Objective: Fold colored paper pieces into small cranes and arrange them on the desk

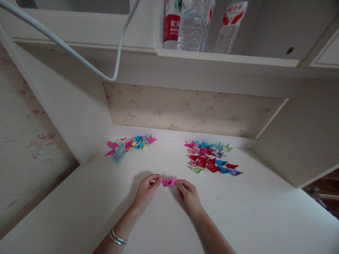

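Origami (168,182) in bright pink spans the gap between the left hand (147,187) and the right hand (190,196) over the white surface (169,218), the fingers of each closed in a pinch on its near end. Beyond it to the right lie rows of multicoloured folded-paper figures (203,161); beyond it to the left lies a cluster of coloured papers (128,145).

A home (floral wallpaper (185,109), white desk (166,222))
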Demonstrator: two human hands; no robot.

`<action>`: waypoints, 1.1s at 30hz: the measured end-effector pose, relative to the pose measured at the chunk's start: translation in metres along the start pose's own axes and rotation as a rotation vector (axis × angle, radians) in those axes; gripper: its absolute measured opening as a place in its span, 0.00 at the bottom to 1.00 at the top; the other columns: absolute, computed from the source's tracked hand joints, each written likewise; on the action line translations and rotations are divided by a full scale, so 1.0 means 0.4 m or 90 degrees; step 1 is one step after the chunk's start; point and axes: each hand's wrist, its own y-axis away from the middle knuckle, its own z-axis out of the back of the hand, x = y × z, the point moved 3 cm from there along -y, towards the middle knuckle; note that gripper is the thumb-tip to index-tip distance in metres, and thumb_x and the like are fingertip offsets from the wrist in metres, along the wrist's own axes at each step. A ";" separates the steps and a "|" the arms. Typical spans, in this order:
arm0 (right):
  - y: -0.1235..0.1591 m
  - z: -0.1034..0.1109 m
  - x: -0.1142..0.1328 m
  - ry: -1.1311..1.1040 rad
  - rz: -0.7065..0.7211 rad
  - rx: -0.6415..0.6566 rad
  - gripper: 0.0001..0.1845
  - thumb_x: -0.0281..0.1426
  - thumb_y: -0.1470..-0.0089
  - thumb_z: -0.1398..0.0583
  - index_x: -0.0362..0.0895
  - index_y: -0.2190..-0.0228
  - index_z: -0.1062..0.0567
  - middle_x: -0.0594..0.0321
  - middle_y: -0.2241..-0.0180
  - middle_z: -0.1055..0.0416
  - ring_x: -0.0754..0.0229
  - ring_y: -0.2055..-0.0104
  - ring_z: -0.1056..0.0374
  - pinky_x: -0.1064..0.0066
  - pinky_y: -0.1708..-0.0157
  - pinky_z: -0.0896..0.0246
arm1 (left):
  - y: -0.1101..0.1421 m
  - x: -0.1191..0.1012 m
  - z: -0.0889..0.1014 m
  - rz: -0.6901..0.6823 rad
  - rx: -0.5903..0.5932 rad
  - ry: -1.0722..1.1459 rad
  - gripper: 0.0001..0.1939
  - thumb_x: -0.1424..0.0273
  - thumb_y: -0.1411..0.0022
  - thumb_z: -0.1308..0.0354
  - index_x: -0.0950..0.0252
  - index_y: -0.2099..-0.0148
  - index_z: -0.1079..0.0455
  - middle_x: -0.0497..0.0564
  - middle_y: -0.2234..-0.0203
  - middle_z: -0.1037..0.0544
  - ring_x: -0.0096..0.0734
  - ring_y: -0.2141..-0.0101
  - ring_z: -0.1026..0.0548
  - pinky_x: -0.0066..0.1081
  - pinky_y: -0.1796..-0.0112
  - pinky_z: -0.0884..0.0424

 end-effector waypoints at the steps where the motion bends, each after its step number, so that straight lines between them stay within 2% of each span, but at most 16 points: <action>1: 0.000 0.000 0.002 0.002 0.001 0.000 0.19 0.46 0.50 0.41 0.41 0.72 0.24 0.71 0.85 0.45 0.68 0.83 0.54 0.74 0.83 0.61 | 0.000 0.000 0.000 0.002 -0.002 0.001 0.24 0.51 0.51 0.40 0.67 0.63 0.24 0.50 0.81 0.25 0.27 0.80 0.32 0.24 0.80 0.42; 7: -0.001 0.000 0.002 0.009 0.010 0.000 0.18 0.44 0.49 0.41 0.41 0.72 0.25 0.71 0.85 0.46 0.68 0.83 0.54 0.74 0.83 0.61 | -0.002 0.007 -0.001 -0.001 -0.002 -0.007 0.25 0.50 0.51 0.40 0.67 0.63 0.24 0.51 0.78 0.23 0.28 0.79 0.30 0.24 0.80 0.41; 13: -0.003 -0.004 -0.002 0.017 0.023 -0.004 0.19 0.45 0.49 0.42 0.40 0.71 0.24 0.71 0.84 0.45 0.69 0.82 0.53 0.74 0.83 0.61 | -0.013 0.022 0.008 -0.074 -0.012 -0.048 0.23 0.55 0.47 0.41 0.68 0.56 0.26 0.55 0.65 0.21 0.31 0.71 0.27 0.26 0.72 0.34; 17: -0.003 -0.007 0.002 -0.003 0.010 -0.013 0.20 0.46 0.49 0.42 0.41 0.70 0.24 0.70 0.85 0.43 0.68 0.83 0.53 0.74 0.83 0.59 | -0.025 0.029 0.013 -0.074 -0.013 -0.107 0.23 0.54 0.45 0.44 0.68 0.57 0.26 0.52 0.71 0.21 0.27 0.78 0.30 0.26 0.75 0.36; 20: 0.001 -0.012 0.004 0.019 0.009 -0.004 0.17 0.43 0.49 0.42 0.41 0.71 0.24 0.70 0.84 0.40 0.68 0.83 0.50 0.75 0.83 0.57 | -0.043 0.002 -0.001 -0.103 -0.022 -0.145 0.20 0.55 0.44 0.45 0.66 0.59 0.25 0.51 0.70 0.21 0.29 0.76 0.29 0.26 0.74 0.35; 22: 0.006 -0.018 0.004 0.058 0.036 0.015 0.14 0.39 0.48 0.43 0.42 0.71 0.24 0.67 0.82 0.37 0.66 0.81 0.46 0.75 0.81 0.53 | -0.062 -0.031 -0.033 -0.141 -0.007 -0.165 0.18 0.56 0.43 0.46 0.64 0.59 0.25 0.52 0.67 0.20 0.31 0.72 0.26 0.27 0.70 0.33; 24: 0.009 -0.025 0.000 0.102 0.072 0.035 0.13 0.35 0.48 0.45 0.42 0.72 0.23 0.65 0.80 0.34 0.65 0.78 0.43 0.75 0.79 0.51 | -0.083 -0.070 -0.085 -0.183 0.029 -0.184 0.17 0.58 0.42 0.46 0.63 0.60 0.24 0.52 0.65 0.20 0.33 0.69 0.25 0.28 0.67 0.31; 28: 0.006 -0.028 -0.015 0.177 0.121 0.038 0.12 0.27 0.51 0.47 0.42 0.78 0.25 0.66 0.81 0.35 0.65 0.78 0.43 0.76 0.79 0.52 | -0.115 -0.131 -0.237 -0.255 0.152 -0.227 0.14 0.63 0.40 0.47 0.62 0.59 0.23 0.51 0.64 0.20 0.32 0.67 0.25 0.28 0.63 0.31; 31: 0.001 -0.021 -0.020 0.206 0.133 0.041 0.11 0.22 0.57 0.48 0.41 0.83 0.28 0.68 0.83 0.36 0.66 0.79 0.43 0.76 0.80 0.53 | -0.124 -0.149 -0.355 -0.291 0.226 -0.303 0.13 0.68 0.40 0.48 0.61 0.56 0.24 0.50 0.62 0.20 0.32 0.64 0.24 0.28 0.59 0.32; 33: 0.000 -0.018 -0.017 0.208 0.149 0.053 0.11 0.21 0.59 0.48 0.41 0.83 0.28 0.67 0.82 0.34 0.64 0.77 0.41 0.76 0.79 0.51 | -0.127 -0.151 -0.419 -0.321 0.255 -0.403 0.13 0.70 0.39 0.49 0.59 0.56 0.24 0.50 0.62 0.20 0.32 0.62 0.25 0.29 0.57 0.33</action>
